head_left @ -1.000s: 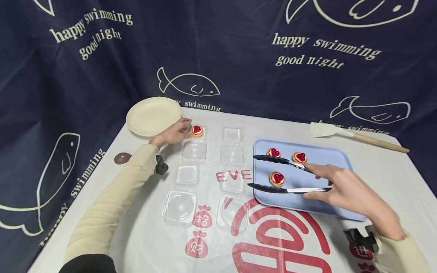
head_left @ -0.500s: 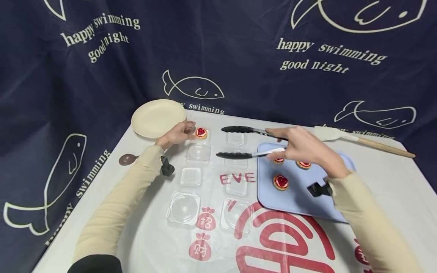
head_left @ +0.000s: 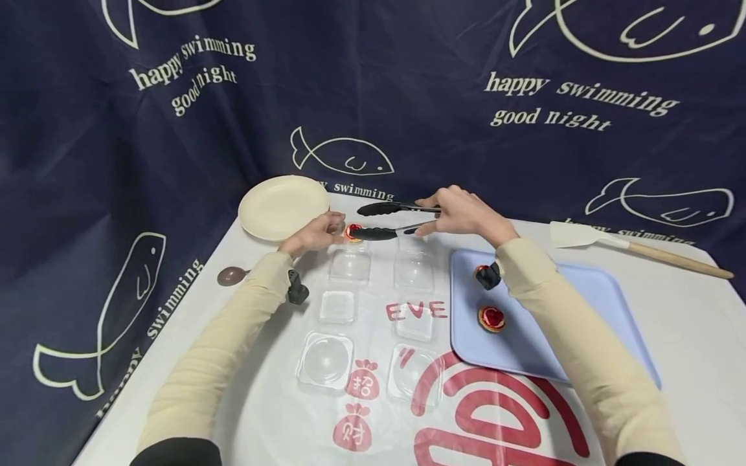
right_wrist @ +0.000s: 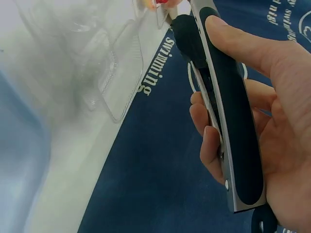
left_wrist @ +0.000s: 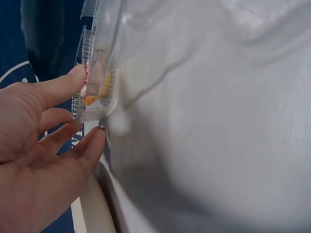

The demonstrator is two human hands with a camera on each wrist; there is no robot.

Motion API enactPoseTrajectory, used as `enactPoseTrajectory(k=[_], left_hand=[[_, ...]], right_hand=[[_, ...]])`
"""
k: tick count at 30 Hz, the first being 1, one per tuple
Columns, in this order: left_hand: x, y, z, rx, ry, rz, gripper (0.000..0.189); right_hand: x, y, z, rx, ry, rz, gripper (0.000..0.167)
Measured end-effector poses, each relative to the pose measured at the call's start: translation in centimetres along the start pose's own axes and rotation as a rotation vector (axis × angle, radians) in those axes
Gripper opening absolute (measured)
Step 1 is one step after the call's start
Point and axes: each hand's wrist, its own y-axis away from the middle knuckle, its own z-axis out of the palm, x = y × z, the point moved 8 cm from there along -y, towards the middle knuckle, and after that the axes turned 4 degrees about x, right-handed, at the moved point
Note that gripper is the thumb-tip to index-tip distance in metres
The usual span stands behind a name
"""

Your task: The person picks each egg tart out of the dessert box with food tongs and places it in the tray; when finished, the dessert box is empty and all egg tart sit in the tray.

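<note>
My left hand [head_left: 315,233] rests against the left side of a clear plastic container [left_wrist: 97,109] at the far left of the table, fingers extended and relaxed. In it sits a small red-topped tart [head_left: 351,232], partly hidden by the tongs. My right hand [head_left: 460,212] grips black-and-silver tongs [right_wrist: 233,116] by the handles, fingers and thumb curled round them. The tongs' black tips reach left to the tart, spread apart with nothing between them. Two more tarts show on the blue tray [head_left: 606,304]: a near one [head_left: 492,318] and one partly behind the right wrist mount.
Several clear containers stand in two columns, among them a near-left one [head_left: 325,360] and a near-right one [head_left: 415,374]. A cream oval plate [head_left: 282,207] lies at back left, a brown spoon [head_left: 232,276] beside my left sleeve. A wooden-handled spatula [head_left: 641,249] lies at back right.
My right hand has carried the spread tongs from over the blue tray leftward and away to the tart in the far-left container. The right sleeve now covers part of the tray. My left hand stays put.
</note>
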Motion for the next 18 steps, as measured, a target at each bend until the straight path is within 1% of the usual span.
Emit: enactPoseTrajectory(k=[2, 5, 12, 18], left_hand=[[-0.1, 0.1, 0.0, -0.001, -0.017, -0.011, 0.065], [-0.1, 0.1, -0.1, -0.008, -0.038, -0.01, 0.063], [0.0, -0.2, 0.2, -0.023, -0.082, 0.028, 0.039], [0.3, -0.2, 0.1, -0.019, -0.125, 0.056, 0.041]], right_hand=[[-0.2, -0.7, 0.0, -0.007, 0.02, -0.006, 0.063], [-0.4, -1.4, 0.1, -0.019, 0.048, -0.011, 0.065], [-0.8, -2.5, 0.4, -0.068, 0.123, -0.014, 0.065], [-1.7, -3.7, 0.2, -0.123, 0.181, -0.028, 0.063]])
